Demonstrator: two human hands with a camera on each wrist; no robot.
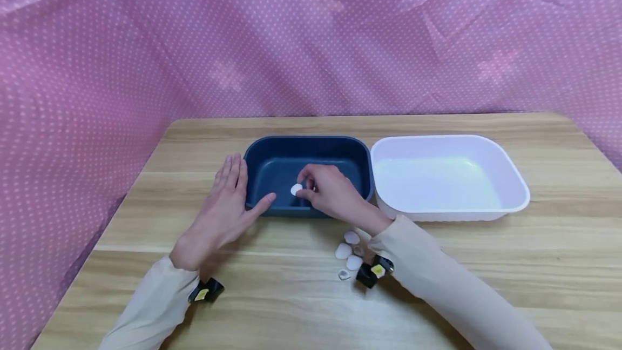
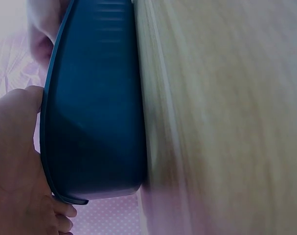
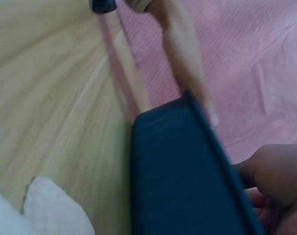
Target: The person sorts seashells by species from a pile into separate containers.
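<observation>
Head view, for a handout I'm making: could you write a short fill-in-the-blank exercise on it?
1. The right hand pinches a small piece whose colour is ____.
2. The tub that the left hand touches is coloured ____.
3. In the picture, the white tub stands to the ____ of the other one.
4. The loose pieces lie on the wooden ____.

Missing words: white; blue; right; table.
</observation>
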